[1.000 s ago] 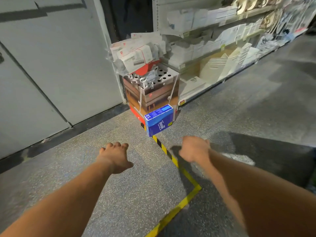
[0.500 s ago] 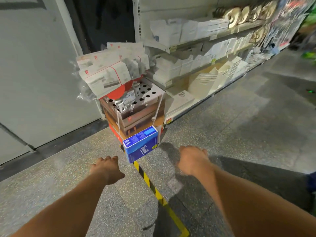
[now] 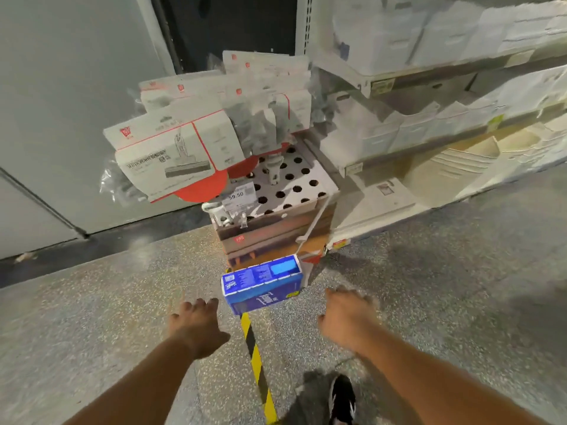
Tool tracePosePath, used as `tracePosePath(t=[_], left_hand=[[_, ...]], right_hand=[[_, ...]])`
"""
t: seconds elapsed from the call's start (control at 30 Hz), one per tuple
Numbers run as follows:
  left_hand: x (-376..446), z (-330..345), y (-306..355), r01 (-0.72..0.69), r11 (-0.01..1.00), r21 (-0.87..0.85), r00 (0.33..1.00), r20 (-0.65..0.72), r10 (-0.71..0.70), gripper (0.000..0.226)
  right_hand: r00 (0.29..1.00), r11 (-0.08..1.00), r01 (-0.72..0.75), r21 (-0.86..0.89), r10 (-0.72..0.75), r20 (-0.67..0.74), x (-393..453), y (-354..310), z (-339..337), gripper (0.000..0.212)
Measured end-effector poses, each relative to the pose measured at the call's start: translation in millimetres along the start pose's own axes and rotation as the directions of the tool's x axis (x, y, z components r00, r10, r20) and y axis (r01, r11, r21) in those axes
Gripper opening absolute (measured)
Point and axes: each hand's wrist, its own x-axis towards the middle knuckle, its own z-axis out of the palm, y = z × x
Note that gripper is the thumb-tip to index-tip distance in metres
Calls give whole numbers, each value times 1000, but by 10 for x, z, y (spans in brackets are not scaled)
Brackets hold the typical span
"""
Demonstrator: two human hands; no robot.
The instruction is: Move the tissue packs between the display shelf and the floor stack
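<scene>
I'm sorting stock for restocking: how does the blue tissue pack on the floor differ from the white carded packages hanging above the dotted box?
The blue plastic-wrapped tissue pack is a thick block; the white carded packages with red trim are flat and thin. The tissue pack sits alone on the speckled floor; the packages hang overlapping, higher up. Both carry printed labels, and neither hand touches either.

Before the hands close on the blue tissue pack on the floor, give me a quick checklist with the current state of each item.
1. Blue tissue pack in view, nothing lying on top: ok.
2. Left hand empty, fingers spread, left of the pack: ok.
3. Right hand empty, right of the pack: ok.
4. Either hand touching the pack: not ok, both short of it.
5. Pack clear of the cardboard display stand behind it: cannot tell.
6. Pack sealed and undamaged: cannot tell, blurred.
</scene>
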Motion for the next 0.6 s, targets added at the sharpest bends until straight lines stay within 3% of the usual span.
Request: tracePosePath(t=[0.27, 0.4, 0.6], left_hand=[[1274, 233, 436, 126, 988, -91, 988, -80, -133, 107], [2353, 801, 348, 161, 986, -42, 983, -78, -164, 129], [3852, 1921, 287, 202, 979, 14, 979, -8, -202, 146]], right_hand=[[990, 994, 113, 0, -112, 80, 1819, 268, 500, 96], [976, 977, 202, 69, -207, 73, 2754, 87, 1226, 100], [966, 966, 259, -14, -259, 12, 4103, -81, 2469, 108]])
